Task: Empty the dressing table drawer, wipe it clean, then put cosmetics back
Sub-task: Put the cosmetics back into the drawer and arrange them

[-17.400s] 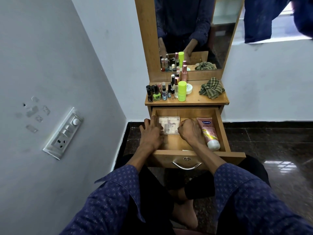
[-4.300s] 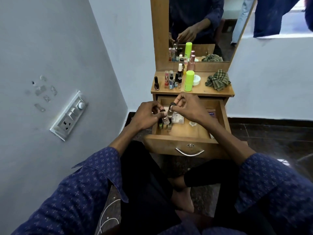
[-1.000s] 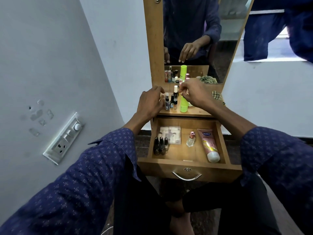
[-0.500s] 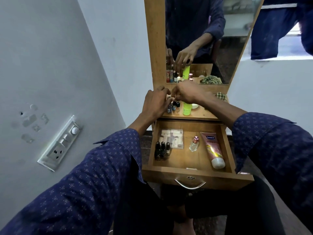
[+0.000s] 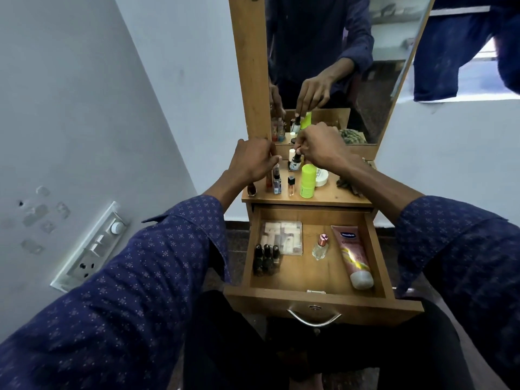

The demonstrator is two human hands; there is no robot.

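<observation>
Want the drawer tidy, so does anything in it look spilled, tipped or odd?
Nothing spilled. The pink tube lies flat at a slight angle along the drawer's right wall; the three dark bottles and the small glass bottle stand upright.

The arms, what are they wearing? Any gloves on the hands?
Both arms wear long dark-blue shirt sleeves covered in tiny pale dots and little flower-like marks, with open, loose cuffs. The left hand and right hand are bare: no gloves, and no rings or watch in view.
</observation>
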